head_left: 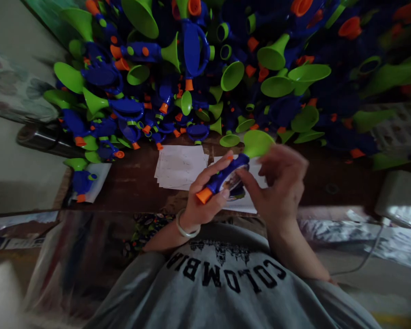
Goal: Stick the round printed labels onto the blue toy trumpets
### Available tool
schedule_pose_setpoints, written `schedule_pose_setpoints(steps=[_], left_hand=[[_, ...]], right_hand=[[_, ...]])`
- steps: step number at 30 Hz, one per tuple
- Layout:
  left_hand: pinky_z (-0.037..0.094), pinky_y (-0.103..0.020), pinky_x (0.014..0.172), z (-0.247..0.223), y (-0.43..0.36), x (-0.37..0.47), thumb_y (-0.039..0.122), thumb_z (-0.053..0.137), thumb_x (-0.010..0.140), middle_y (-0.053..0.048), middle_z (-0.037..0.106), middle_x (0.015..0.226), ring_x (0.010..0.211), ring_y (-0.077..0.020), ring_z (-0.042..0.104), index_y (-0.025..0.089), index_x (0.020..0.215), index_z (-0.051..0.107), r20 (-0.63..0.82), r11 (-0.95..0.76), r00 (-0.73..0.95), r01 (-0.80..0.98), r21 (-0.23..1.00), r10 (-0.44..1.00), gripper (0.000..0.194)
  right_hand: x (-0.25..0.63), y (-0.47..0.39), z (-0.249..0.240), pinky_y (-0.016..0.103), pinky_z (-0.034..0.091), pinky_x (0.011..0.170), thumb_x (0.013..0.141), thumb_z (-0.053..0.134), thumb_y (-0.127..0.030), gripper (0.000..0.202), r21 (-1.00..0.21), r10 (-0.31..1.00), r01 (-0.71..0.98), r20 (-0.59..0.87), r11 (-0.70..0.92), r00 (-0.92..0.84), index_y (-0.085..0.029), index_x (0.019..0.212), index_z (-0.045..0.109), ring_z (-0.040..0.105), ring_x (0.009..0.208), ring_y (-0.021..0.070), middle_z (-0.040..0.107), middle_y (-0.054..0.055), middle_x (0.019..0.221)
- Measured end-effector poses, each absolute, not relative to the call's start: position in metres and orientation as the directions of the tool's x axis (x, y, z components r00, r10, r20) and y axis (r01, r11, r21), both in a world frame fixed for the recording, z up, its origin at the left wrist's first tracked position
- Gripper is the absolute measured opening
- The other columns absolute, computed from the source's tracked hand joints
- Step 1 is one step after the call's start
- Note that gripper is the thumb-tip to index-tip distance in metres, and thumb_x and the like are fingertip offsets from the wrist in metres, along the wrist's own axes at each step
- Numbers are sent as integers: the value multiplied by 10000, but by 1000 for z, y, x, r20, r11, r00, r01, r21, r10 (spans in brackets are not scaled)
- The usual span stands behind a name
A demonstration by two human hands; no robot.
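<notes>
Well apart: held toy trumpet (230,170), dark flask (43,139).

- We can read one word, in dark block capitals on the grey sweatshirt (222,308) at the near side: COLOMBIA or COLUMBIA, since we cannot settle the fourth letter. The lettering (210,277) stands upside down to us and runs from right to left, beneath a line drawing of buildings (222,252).
- On the blue toy trumpet (241,160) we see a round label (230,180), too blurred to read.
- The white paper stack (181,167), left of it, bears faint marks we cannot make out.
- At far right, we find the printed sheet (400,125) illegible.
</notes>
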State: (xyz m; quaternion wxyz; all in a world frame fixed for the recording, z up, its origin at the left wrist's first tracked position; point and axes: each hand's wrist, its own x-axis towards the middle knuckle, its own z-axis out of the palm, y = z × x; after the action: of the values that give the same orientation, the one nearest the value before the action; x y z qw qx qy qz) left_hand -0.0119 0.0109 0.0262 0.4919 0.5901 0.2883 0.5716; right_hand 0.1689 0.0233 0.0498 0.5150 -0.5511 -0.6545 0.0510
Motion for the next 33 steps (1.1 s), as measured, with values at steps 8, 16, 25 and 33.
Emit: schedule_pose_setpoints(steps=[8,16,25,33], left_hand=[[548,-594,1225,-25,-1,-174,361,817,839,-2,702,1483,1425,-283,660,342,1328,622,254,-242,-677,114,964,691,527],[364,-724,1317,-61,-30,-239,475,852,806,-88,641,1538,1537,-400,530,276,1346,577,145,70,-766,241,968,626,638],[456,-610,1299,-41,-17,-159,302,650,1013,-139,648,1550,1531,-322,573,262,1313,686,519,-199,-138,818,540,844,305],[494,-512,1272,-47,37,-65,400,679,1022,-178,540,1666,1573,-277,526,269,1584,479,428,-450,165,498,741,888,611]], right_hand=[[247,43,-5,584,584,982,1015,565,-577,510,-437,963,886,265,158,-41,-190,1340,630,714,1118,389,754,182,1199],[246,69,-47,762,453,1159,807,856,-502,995,-453,988,888,-91,74,-128,-187,1631,397,440,1548,537,487,282,1663],[242,83,-45,739,466,1147,745,912,-286,902,-514,953,841,-129,171,-273,-278,1558,522,439,1548,501,571,203,1585],[237,68,-35,594,518,1108,923,669,-241,571,-549,980,813,58,191,-192,-215,1487,577,630,1276,348,678,165,1309]])
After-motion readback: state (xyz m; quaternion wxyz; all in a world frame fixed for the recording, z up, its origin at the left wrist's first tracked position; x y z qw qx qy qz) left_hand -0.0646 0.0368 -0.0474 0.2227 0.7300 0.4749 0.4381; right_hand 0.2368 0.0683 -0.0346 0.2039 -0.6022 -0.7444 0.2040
